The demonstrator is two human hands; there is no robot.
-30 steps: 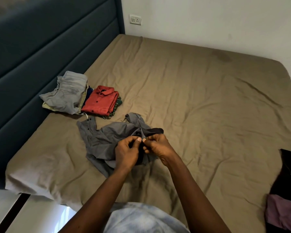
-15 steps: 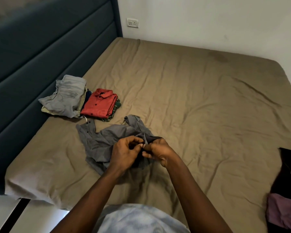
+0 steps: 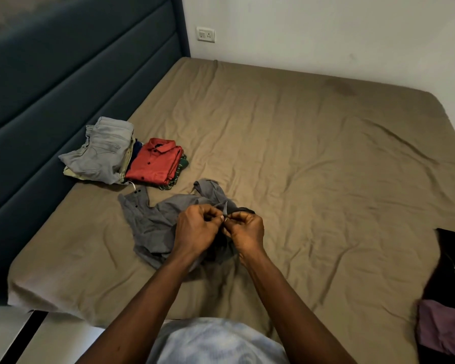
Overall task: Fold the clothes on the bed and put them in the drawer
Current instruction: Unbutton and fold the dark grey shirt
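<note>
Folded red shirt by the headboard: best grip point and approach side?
Probably the near folded edge of the red shirt, coming from the bare bed on its right: it lies flat, the jeans crowd its left edge, the collar faces away. Slide fingers between it and the green garment below.

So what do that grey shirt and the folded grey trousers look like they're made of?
The grey shirt looks like thin matte woven cloth, perhaps cotton: it crumples in soft folds. The folded grey trousers look like thicker denim, judging by the stitched seams and pocket.
</note>
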